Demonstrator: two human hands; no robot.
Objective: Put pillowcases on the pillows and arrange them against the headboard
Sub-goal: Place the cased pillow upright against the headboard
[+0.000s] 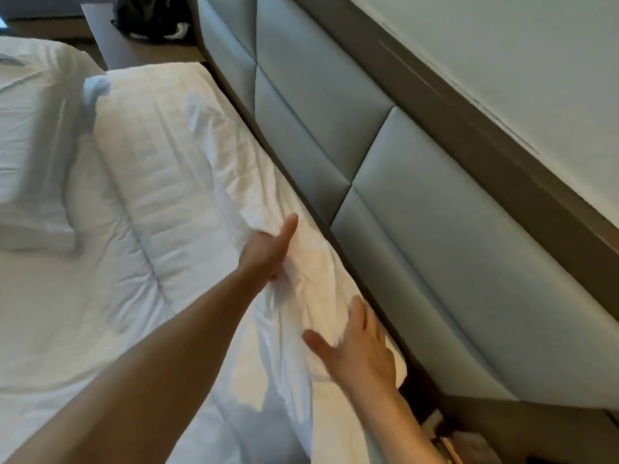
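White bedding covers the bed [67,313], which fills the left and middle of the view, and a grey padded headboard [418,202] runs along its right side under a pale wall [502,45]. At the far left lies one pillow [30,145], already inside its white pillowcase, flat on the sheet and well apart from the headboard. Just beside it, a second pillow [167,169] lies lengthwise along the headboard's lower edge, also in a white pillowcase [315,283], whose loose, wrinkled end reaches toward the person. So two pillows can be counted, each in a case. Behind them, at the top, a dark bag [150,18] rests on a bedside desk [134,48].

Two bare hands work on the loose end. The left hand [271,252] has its fingers curled into the cloth, gripping a fold, with the thumb stretched out. The right hand [358,346] lies flat and open on the fabric near the headboard; its fingers are spread and hold nothing, only pressing the case down.
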